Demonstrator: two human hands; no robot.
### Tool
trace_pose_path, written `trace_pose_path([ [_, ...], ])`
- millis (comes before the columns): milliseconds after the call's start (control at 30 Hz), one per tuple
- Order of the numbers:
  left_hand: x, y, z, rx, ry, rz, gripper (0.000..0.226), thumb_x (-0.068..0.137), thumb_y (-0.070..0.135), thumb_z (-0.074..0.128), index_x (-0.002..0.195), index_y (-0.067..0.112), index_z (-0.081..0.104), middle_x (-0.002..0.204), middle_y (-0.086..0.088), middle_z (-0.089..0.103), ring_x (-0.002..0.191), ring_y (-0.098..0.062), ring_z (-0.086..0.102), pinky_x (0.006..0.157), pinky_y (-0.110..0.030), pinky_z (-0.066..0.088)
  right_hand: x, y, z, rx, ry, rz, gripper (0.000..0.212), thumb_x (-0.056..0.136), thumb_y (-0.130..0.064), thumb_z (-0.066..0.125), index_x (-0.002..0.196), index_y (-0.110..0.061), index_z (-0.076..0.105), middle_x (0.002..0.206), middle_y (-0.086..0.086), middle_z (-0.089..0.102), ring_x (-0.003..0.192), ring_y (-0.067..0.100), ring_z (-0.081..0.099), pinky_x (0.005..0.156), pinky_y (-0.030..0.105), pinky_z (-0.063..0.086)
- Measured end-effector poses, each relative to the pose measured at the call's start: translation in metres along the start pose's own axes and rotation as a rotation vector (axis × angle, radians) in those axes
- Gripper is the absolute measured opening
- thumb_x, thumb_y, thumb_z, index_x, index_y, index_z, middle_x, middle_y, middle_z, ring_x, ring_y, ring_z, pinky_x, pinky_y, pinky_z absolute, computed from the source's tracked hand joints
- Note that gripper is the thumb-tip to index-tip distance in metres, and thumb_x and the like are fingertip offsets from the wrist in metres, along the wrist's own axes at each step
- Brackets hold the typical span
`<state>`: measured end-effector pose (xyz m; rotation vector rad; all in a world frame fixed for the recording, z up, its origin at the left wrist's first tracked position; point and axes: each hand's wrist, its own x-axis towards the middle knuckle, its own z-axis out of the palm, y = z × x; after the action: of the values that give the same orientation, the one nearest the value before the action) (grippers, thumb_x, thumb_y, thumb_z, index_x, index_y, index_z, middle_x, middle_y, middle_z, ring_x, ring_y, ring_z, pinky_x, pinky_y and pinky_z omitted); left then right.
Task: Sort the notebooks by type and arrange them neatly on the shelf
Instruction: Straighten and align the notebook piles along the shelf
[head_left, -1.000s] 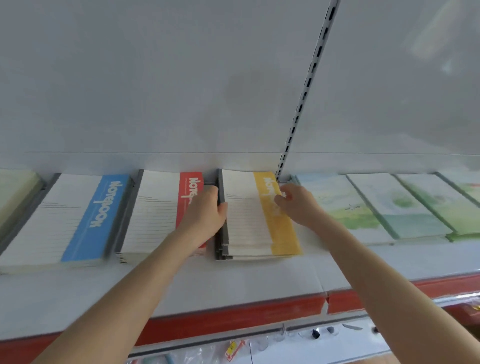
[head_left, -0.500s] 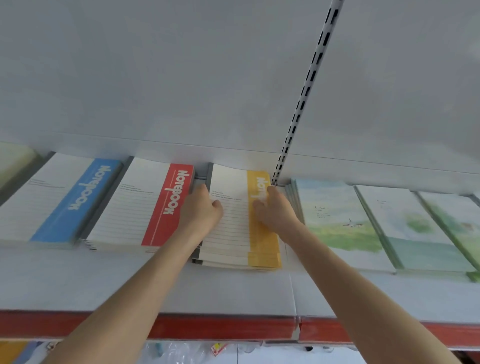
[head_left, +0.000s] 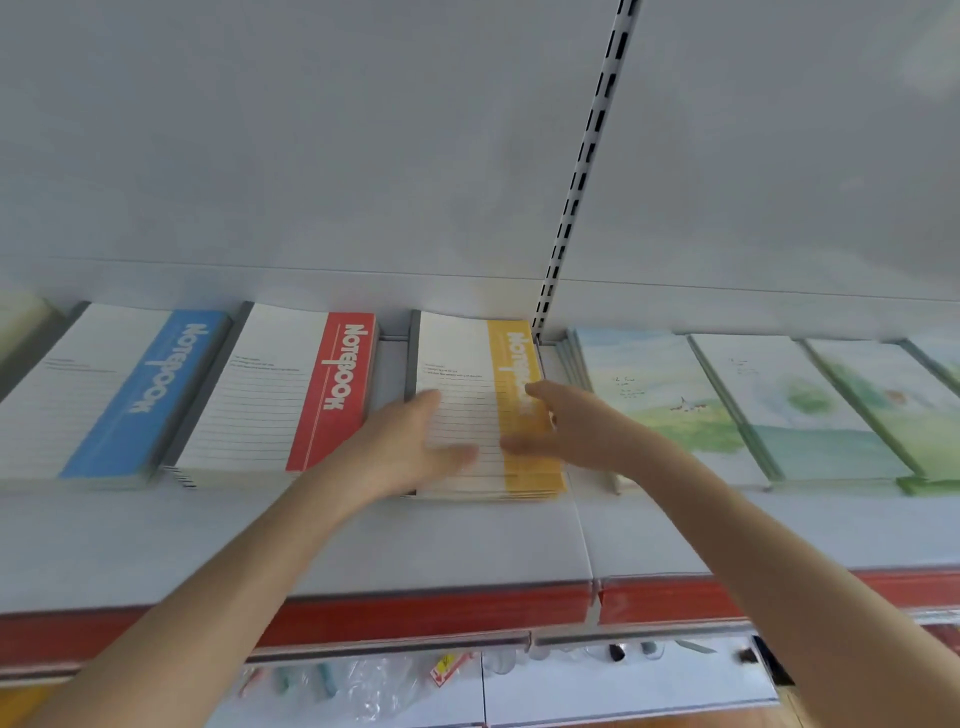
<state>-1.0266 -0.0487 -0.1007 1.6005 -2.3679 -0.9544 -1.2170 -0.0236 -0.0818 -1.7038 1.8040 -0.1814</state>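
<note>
Lying flat at the far 9 o'clock side of the white shelf (head_left: 457, 540), a blue-band notebook stack (head_left: 98, 400) is first in the row. Just beside it, at its 3 o'clock, is a red-band notebook stack (head_left: 275, 400), with a narrow gap after it. The left hand (head_left: 410, 447) is over the left edge of the yellow-band notebook stack (head_left: 462, 353). Its fingers are nearly straight and point to 12 o'clock, the thumb is spread toward 3 o'clock, and it grips nothing. The right hand (head_left: 576, 426) is over the yellow band, also spread wide, with the thumb toward 9 o'clock and nothing held. Both hands are blurred, so I cannot tell if the palms press the cover or are just above it. The yellow-band stack lies at the center of the shelf, below the slotted upright (head_left: 576, 182). At its 3 o'clock, landscape-cover notebooks (head_left: 649, 405) continue the row.
</note>
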Motion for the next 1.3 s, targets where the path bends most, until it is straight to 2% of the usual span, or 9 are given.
trace_pose_path([
  [100,-0.018,-0.011,0.006,0.034,-0.100,0.008,0.085,0.068,0.047,0.076,0.136,0.020,0.033,0.131,-0.002,0.049,0.113,-0.017,0.052,0.097,-0.033,0.044,-0.024,0.006,0.009,-0.165,-0.122,-0.025,0.082,0.079,-0.038,0.070,0.143,-0.016,0.025,0.142,0.002,0.041,0.125,0.020,0.043,0.102,0.033,0.038],
  [200,-0.020,-0.012,0.012,0.050,0.001,0.034,0.069,0.076,0.033,0.074,0.131,0.011,0.039,0.121,-0.008,0.057,0.105,-0.022,0.056,0.092,-0.038,0.046,-0.030,0.002,0.017,-0.171,-0.023,-0.031,0.063,0.082,-0.029,0.069,0.134,-0.015,0.037,0.125,0.007,0.055,0.108,0.024,0.054,0.089,0.034,0.046],
  [333,-0.019,-0.010,0.014,0.091,0.130,0.042,0.051,0.084,0.030,0.066,0.124,0.006,0.045,0.104,-0.012,0.061,0.093,-0.027,0.059,0.083,-0.041,0.047,-0.027,-0.001,0.016,-0.170,0.091,-0.014,0.049,0.084,-0.027,0.067,0.127,-0.013,0.047,0.106,0.008,0.060,0.094,0.025,0.057,0.078,0.034,0.047],
  [533,-0.022,-0.013,0.015,0.225,-0.009,0.038,0.083,0.078,0.031,0.072,0.142,0.014,0.022,0.128,-0.011,0.046,0.112,-0.025,0.051,0.093,-0.035,0.044,-0.026,0.011,0.023,-0.299,0.005,-0.076,0.068,0.078,-0.034,0.072,0.131,-0.015,0.035,0.113,0.007,0.055,0.099,0.024,0.055,0.085,0.038,0.049],
  [733,-0.017,-0.018,0.025,0.172,0.172,0.074,0.052,0.084,0.018,0.066,0.128,0.013,0.038,0.110,-0.010,0.057,0.096,-0.024,0.057,0.084,-0.038,0.048,-0.021,0.014,0.028,-0.335,0.136,-0.106,0.057,0.083,-0.031,0.067,0.130,-0.015,0.039,0.115,0.007,0.057,0.102,0.026,0.057,0.083,0.034,0.048],
  [900,-0.018,-0.021,0.027,0.143,0.192,0.098,0.056,0.084,0.014,0.066,0.133,0.013,0.037,0.117,-0.009,0.054,0.103,-0.023,0.055,0.089,-0.035,0.046,-0.024,0.017,0.026,-0.303,0.097,-0.140,0.062,0.086,-0.028,0.064,0.137,-0.017,0.032,0.121,0.007,0.053,0.106,0.024,0.054,0.088,0.034,0.047],
  [1033,-0.018,-0.024,0.029,0.172,0.224,0.138,0.047,0.087,0.008,0.061,0.129,0.012,0.040,0.113,-0.009,0.055,0.097,-0.021,0.057,0.084,-0.033,0.048,-0.021,0.018,0.023,-0.374,0.114,-0.183,0.055,0.088,-0.025,0.061,0.135,-0.016,0.034,0.116,0.008,0.056,0.100,0.025,0.056,0.082,0.032,0.047],
  [1200,-0.026,-0.022,0.039,0.225,0.280,0.147,0.040,0.089,0.006,0.057,0.127,0.005,0.042,0.108,-0.015,0.053,0.089,-0.032,0.060,0.075,-0.041,0.051,-0.023,0.023,0.030,-0.390,0.158,-0.222,0.047,0.092,-0.024,0.054,0.134,-0.014,0.034,0.118,0.009,0.056,0.101,0.027,0.057,0.083,0.035,0.049],
  [1300,-0.026,-0.018,0.035,0.203,0.281,0.101,0.043,0.089,0.009,0.058,0.128,0.006,0.041,0.112,-0.016,0.057,0.096,-0.031,0.059,0.081,-0.041,0.049,-0.024,0.023,0.031,-0.339,0.154,-0.198,0.051,0.091,-0.023,0.055,0.136,-0.014,0.034,0.120,0.009,0.055,0.102,0.027,0.057,0.086,0.037,0.048],
])
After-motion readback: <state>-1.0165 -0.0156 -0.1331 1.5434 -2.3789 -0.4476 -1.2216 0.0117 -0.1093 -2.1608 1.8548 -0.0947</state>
